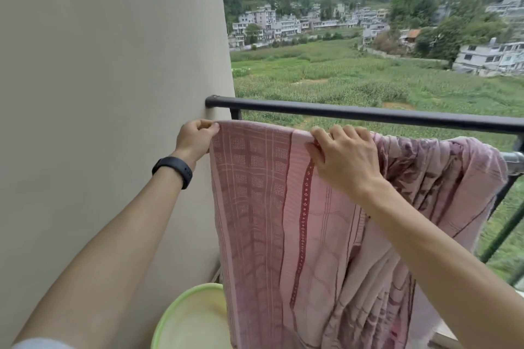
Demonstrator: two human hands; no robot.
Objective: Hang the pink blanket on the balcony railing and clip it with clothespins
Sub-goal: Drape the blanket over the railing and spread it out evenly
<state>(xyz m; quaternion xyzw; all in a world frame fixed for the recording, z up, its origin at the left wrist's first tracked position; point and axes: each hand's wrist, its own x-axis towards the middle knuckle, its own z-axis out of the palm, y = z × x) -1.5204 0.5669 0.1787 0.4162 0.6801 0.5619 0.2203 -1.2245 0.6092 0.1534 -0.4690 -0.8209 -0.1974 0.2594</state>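
The pink blanket [263,207], patterned with dark red stripes and checks, hangs down in front of the balcony railing [368,115]. Its top edge runs just below the dark top rail, apparently over a lower metal bar [514,160] whose end shows at the right. My left hand [195,137] pinches the blanket's top left corner next to the wall. My right hand [344,157] grips the top edge further right, where the cloth bunches into folds. No clothespins are in view.
A beige wall [113,93] fills the left side and meets the railing. A pale green basin [190,320] sits on the floor below the blanket's left edge. Beyond the railing lie green fields and houses, far below.
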